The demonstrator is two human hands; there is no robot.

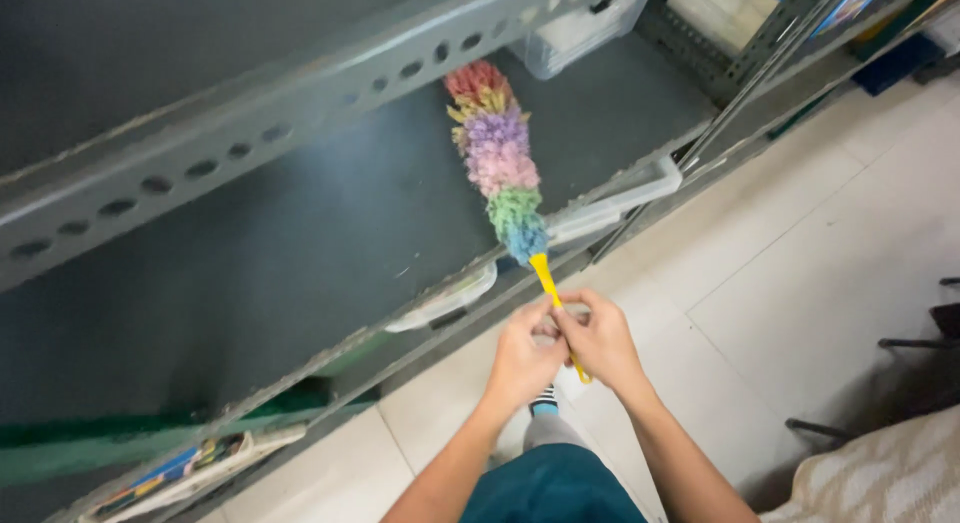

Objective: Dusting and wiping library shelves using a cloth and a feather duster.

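Both hands meet on the yellow handle (548, 283) of a rainbow duster (498, 158): the left hand (524, 355) and the right hand (600, 338) each have a grip closed around it, covering most of its length (only the top stretch and a tip below the right hand show). The fluffy head lies over the dark grey shelf (300, 253), its red end tucked near the perforated metal rail (250, 133). A clear plastic box (585, 28) at the back is cut off by the rail.
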